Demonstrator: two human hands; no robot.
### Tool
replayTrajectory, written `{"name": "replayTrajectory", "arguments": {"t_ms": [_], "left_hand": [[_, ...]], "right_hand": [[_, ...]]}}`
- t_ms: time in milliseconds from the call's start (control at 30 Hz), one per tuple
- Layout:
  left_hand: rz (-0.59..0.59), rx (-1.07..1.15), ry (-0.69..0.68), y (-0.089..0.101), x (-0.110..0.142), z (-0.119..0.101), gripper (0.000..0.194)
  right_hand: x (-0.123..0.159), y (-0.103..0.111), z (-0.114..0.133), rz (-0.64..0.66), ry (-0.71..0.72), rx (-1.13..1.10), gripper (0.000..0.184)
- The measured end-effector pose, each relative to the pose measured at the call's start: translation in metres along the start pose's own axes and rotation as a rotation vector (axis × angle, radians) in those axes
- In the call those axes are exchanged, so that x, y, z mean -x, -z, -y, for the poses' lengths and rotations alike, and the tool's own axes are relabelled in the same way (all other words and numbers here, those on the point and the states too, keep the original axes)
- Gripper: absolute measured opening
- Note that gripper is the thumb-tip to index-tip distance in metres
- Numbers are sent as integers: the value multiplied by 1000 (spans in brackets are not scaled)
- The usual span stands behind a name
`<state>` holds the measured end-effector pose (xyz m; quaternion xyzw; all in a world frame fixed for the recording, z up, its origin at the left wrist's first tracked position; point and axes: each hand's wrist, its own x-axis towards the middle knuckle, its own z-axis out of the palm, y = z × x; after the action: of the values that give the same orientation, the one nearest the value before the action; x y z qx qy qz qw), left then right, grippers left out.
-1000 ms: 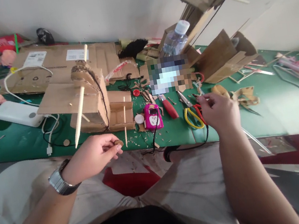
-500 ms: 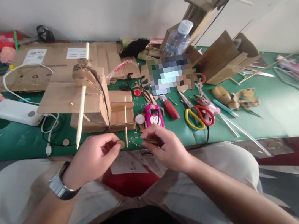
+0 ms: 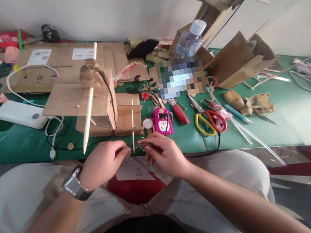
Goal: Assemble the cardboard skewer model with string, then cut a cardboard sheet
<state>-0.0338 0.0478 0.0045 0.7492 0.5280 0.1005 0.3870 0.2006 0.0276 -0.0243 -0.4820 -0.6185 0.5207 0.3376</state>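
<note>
My left hand (image 3: 107, 161), with a watch on its wrist, is closed in a pinch at the table's front edge. A small brown cardboard disc sits in its fingertips, now mostly hidden. Facing it, my right hand (image 3: 164, 153) pinches a thin flat brown cardboard piece (image 3: 146, 143) between thumb and fingers. A slim wooden stick (image 3: 133, 124) rises between the two hands, crossing the low front part of a cardboard model (image 3: 83, 123). Through the model's upper wheel runs a thicker pointed stick (image 3: 88, 120). The hands are apart from each other.
Close beyond my right hand lie a pink toy-like box (image 3: 162, 121), a red-handled knife (image 3: 179, 113) and scissors (image 3: 205, 124). A white power bank (image 3: 19, 115) with cables is at left. A bottle (image 3: 189, 42) and another cardboard model (image 3: 237, 60) stand at back right.
The view has shifted slightly, so the table things sit a little further right. My right hand has moved left, closer to the slim stick; the disc in my left fingers shows less.
</note>
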Motion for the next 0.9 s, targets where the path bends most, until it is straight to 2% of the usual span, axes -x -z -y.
{"name": "replayTrajectory", "arguments": {"t_ms": [100,200,300,533,733,900], "left_hand": [[53,164,-3,3,3,1,33],[107,353,17,1,7,0,31],[122,436,46,-3,9,-2,29],[15,325,33,-6,10,-6,31],[5,398,-10,-7,11,-11,27],[17,381,-13,-7,11,-11,33]], "right_hand": [[1,-1,2,-28,-63,-26,21],[1,-3,6,-66,-155,-182,27],[1,-5,9,-68,-180,-285,29],[4,-6,14,-2,-145,-397,32],[5,-6,11,47,-117,-435,30],[5,-7,7,46,-102,-428,35]]}}
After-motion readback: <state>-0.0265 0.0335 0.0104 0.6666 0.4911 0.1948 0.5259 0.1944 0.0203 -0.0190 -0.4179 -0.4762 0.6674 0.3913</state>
